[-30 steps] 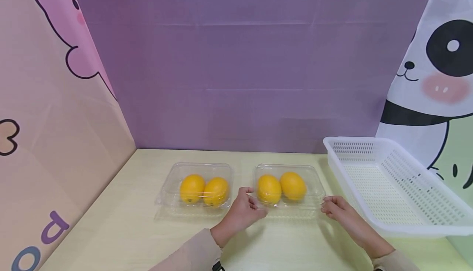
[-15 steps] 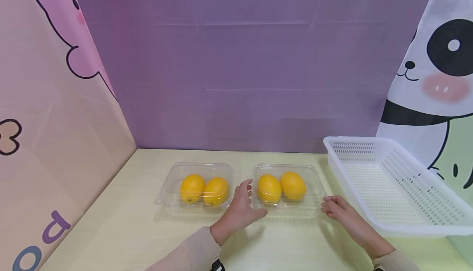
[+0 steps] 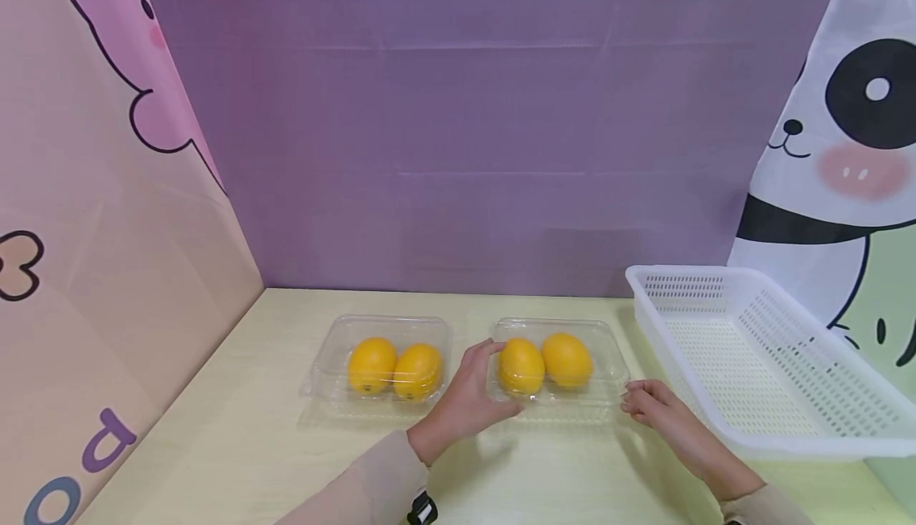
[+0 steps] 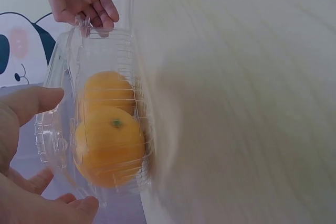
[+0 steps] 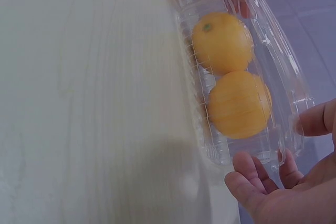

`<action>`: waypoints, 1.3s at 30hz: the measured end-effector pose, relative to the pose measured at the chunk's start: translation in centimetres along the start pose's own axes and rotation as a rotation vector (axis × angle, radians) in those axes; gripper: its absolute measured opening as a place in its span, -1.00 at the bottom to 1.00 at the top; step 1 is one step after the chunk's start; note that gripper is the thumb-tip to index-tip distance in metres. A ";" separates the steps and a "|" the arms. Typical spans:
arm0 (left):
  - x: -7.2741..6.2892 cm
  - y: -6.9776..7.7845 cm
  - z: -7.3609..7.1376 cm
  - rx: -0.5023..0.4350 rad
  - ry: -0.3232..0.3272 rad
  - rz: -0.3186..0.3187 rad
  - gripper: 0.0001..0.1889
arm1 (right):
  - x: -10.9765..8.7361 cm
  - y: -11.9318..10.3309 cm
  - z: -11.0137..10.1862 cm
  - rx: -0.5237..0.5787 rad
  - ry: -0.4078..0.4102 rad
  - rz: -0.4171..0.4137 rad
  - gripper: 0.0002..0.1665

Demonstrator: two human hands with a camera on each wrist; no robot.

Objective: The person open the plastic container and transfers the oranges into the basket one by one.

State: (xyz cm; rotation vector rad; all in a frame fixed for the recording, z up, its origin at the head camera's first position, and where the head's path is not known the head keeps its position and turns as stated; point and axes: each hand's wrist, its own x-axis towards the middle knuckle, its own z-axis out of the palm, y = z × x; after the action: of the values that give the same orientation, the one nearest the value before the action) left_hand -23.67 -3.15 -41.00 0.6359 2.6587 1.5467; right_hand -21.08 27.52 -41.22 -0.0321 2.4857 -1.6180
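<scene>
Two oranges [image 3: 568,359] lie side by side in a clear plastic clamshell box [image 3: 604,354] whose lid is down. My left hand [image 3: 468,398] is spread around the left end of this box, thumb near its front corner and fingers at its left side; whether they touch it is hard to tell. At the front right corner my right hand [image 3: 661,414] pinches the box's rim [image 5: 302,100], its fingers curled. To the left stands a second clear clamshell box [image 3: 325,362] with two more oranges [image 3: 372,365].
A white perforated plastic basket [image 3: 737,366] stands on the right of the pale wooden table [image 3: 236,429]. A purple backdrop [image 3: 458,151] closes off the back, with printed cloths on both sides.
My left hand has let go of the right box's front left corner, spread its fingers and moved to the box's left end. The right hand and both boxes have kept their places.
</scene>
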 end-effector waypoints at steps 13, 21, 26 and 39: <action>0.3 0.1 0.1 0.026 -0.003 0.032 -0.20 | 0.1 0.0 -0.1 -0.002 -0.001 0.017 -0.41; 0.4 0.2 0.1 0.003 -0.004 0.024 -0.20 | -0.2 -0.1 -0.1 0.006 -0.017 0.007 -0.34; 0.5 0.2 0.0 -0.004 -0.005 0.029 -0.19 | 0.0 0.0 -0.1 0.000 -0.018 0.015 -0.29; 0.9 0.7 -0.6 -0.021 0.000 0.019 -0.17 | 0.2 0.5 0.1 -0.073 0.011 -0.016 -0.32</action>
State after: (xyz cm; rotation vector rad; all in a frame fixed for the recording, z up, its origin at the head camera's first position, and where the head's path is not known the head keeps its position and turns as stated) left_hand -24.35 -3.05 -39.93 0.6617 2.6407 1.5762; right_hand -21.19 27.62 -41.76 -0.0525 2.5585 -1.5368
